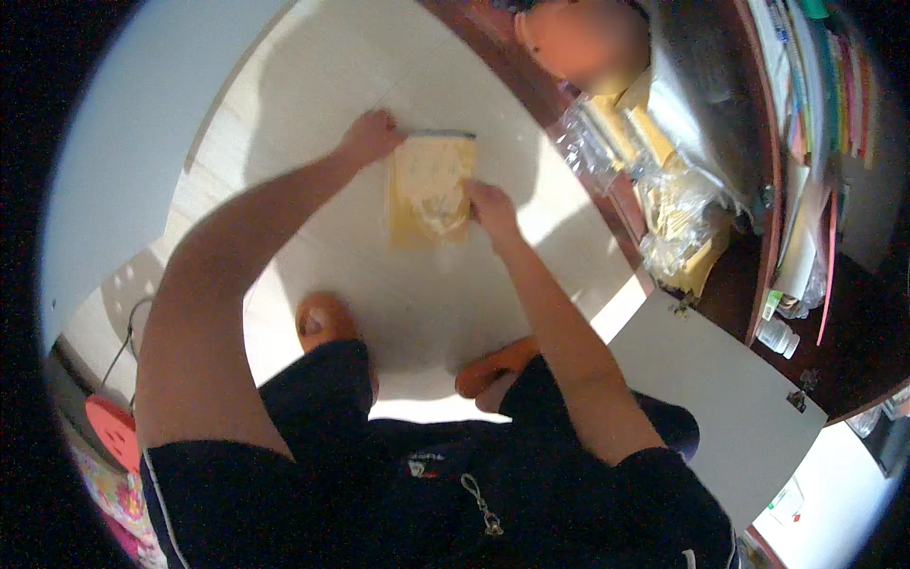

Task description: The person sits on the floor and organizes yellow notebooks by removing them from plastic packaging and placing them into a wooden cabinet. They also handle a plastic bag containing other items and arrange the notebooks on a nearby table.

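Note:
Between my two hands is a flat yellow packet (431,185), in what looks like a clear plastic sleeve with a dark strip along its far edge. It is held over the pale floor in front of my feet, and its faint markings are too blurred to make out. At the packet's far left corner, my left hand (373,136) is closed, fingers pinched together. Gripping the right edge about halfway down is my right hand (491,207), its thumb and fingers on the packet.
To the right stands an open dark-red cabinet (773,123). Its lower shelf holds yellow packets in crumpled clear plastic (678,213); files (844,85) and a small white bottle (777,337) sit farther right. A pale cabinet door (711,389) swings out beside my right knee. A white panel (123,142) rises on the left.

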Demonstrator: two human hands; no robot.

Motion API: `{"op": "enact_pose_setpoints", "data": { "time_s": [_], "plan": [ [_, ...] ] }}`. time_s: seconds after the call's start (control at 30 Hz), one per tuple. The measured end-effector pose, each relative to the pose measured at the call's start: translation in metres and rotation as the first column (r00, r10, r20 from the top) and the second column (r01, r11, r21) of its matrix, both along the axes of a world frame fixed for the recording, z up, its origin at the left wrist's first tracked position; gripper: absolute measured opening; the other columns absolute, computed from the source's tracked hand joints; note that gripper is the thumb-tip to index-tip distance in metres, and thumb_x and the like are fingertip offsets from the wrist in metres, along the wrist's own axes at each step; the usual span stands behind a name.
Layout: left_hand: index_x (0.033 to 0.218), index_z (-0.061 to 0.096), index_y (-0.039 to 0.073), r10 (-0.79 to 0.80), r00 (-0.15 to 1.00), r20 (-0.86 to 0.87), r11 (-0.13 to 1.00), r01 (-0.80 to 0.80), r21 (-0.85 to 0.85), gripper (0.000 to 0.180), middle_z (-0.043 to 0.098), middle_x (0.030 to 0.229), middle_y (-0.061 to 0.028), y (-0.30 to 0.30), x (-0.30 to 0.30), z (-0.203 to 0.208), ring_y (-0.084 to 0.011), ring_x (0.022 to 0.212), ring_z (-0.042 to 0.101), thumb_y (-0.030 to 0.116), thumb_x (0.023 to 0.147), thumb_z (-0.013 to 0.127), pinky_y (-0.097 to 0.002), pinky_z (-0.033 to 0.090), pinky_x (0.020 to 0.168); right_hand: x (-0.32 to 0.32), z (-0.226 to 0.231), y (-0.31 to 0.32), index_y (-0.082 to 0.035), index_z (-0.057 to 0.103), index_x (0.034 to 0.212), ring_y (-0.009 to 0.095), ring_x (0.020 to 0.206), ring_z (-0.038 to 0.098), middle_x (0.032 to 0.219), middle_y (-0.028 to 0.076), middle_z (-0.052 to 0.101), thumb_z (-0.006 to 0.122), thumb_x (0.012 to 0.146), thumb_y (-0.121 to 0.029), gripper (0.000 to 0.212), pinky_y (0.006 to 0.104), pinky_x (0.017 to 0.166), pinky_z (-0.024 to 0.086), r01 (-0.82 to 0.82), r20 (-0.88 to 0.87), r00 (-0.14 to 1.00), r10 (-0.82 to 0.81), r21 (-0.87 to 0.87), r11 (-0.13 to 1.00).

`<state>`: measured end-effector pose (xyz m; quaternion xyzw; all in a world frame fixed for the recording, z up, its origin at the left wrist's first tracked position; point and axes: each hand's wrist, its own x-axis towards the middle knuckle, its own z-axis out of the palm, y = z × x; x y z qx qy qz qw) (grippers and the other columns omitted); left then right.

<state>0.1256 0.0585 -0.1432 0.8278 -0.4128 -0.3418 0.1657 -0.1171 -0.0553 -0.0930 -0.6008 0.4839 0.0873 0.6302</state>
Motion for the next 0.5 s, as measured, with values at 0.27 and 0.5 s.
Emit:
{"op": "enact_pose_setpoints", "data": {
  "time_s": [0.27,0.5],
  "plan": [
    [0.108,0.046,0.000,0.437,0.839,-0.323,0.899,-0.409,0.154,0.062,0.058,0.095,-0.0191,0.008,-0.029,0.028,-0.0325,0.088,0.058,0.035,0.063,0.068,-0.0376,0.046,0.073,0.021,-0.008,0.018,0.003,0.057,0.095,0.015,0.071,0.057,0.083,0.007,0.061,0.065,0.077,-0.029,0.039,0.0276,0.064,0.047,0.193,0.017,0.980,-0.198,0.152,0.969],
    [0.103,0.054,-0.005,0.398,0.538,-0.743,0.906,-0.355,0.229,0.061,0.061,0.093,-0.0136,0.017,-0.027,0.045,-0.0171,0.085,0.059,0.031,0.060,0.076,-0.0312,0.046,0.072,0.029,0.037,0.023,0.002,0.053,0.101,0.016,0.077,0.056,0.090,0.007,0.060,0.067,0.075,-0.035,0.047,0.0279,0.068,0.045,0.277,0.035,0.954,-0.298,0.277,0.920]
  ]
}}
